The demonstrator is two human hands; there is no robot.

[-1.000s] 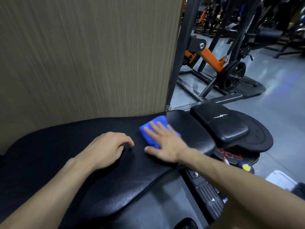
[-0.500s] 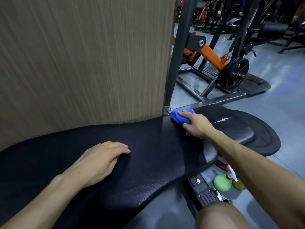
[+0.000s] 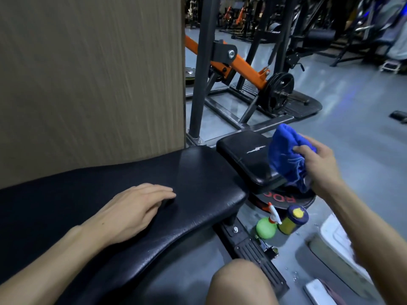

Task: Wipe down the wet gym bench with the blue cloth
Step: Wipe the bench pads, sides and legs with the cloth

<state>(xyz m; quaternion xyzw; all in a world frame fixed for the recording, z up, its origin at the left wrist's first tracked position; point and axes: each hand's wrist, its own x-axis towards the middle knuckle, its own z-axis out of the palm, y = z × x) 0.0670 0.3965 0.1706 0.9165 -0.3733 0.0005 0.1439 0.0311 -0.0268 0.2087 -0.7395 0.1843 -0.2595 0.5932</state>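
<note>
One long black padded vinyl gym bench (image 3: 136,194) fills the lower left, and a second, smaller black pad with a silver lightning mark (image 3: 246,159) sits just past its end. The left hand (image 3: 134,212) lies palm down on the long pad, fingers together and slightly curled, holding nothing. The right hand (image 3: 319,164) is lifted off the bench, its thumb and fingers pinched on one crumpled blue terry cloth (image 3: 286,157), which hangs in the air over the near corner of the small pad (whether it brushes the pad I cannot tell). On the grey floor below stand two bottles side by side: one round green spray bottle with a white and orange nozzle (image 3: 267,227) and one yellow-green bottle with a dark blue cap (image 3: 293,220). One bare knee (image 3: 240,282) shows at the bottom edge.
</note>
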